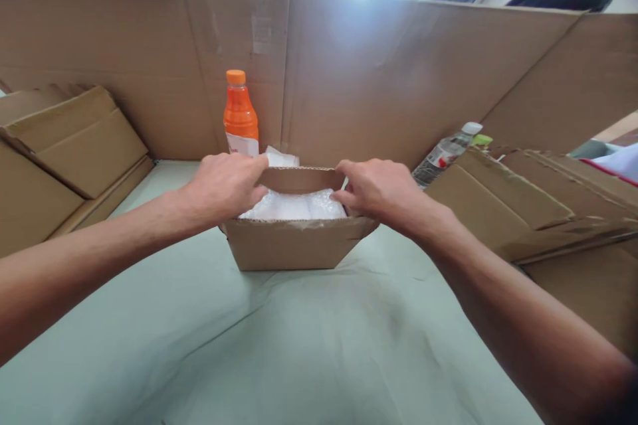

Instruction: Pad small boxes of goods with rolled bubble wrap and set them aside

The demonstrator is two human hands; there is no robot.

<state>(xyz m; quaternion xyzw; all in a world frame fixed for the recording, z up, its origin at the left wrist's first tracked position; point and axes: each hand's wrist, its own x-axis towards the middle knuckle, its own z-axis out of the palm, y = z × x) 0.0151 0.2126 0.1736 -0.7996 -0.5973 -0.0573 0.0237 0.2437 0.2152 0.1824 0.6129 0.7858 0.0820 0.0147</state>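
An open cardboard box (286, 247) stands on the pale green cloth in front of me, with bubble wrap (299, 206) inside it. What the wrap encloses, if anything, I cannot make out. My left hand (230, 184) grips the box's left side, fingers bent over the edge and thumb at the bubble wrap. On the opposite side my right hand (379, 189) holds the box in much the same way, its fingertips at the far right corner. Both hands hide the side edges of the box.
Behind the box stands an orange bottle (240, 113) beside a white piece (282, 157). A clear bottle with a white cap (446, 153) leans at the right. Folded cardboard boxes lie left (84, 139) and right (498, 202). A tall cardboard wall (379, 73) closes off the back.
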